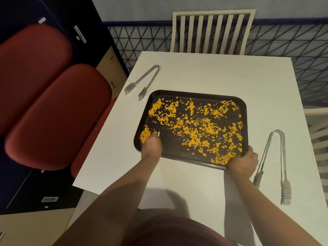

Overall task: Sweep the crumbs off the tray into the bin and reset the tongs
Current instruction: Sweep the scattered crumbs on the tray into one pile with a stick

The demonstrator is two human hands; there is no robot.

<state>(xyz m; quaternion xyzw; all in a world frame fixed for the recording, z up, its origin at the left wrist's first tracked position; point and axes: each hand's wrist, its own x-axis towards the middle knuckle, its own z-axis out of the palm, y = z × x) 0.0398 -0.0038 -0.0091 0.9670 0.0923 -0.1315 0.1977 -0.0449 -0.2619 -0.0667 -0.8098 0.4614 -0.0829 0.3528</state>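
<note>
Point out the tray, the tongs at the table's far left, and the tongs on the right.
tray (195, 94): head view, on its far rim.
far-left tongs (156, 66): head view, on the bend that joins the arms.
right tongs (276, 131): head view, on the bend at the top.

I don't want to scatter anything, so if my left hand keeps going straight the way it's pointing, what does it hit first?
Your left hand points away from you across the tray. It would most likely plough first into the pile of orange crumbs at its fingertips, though depth is hard to judge.
</note>
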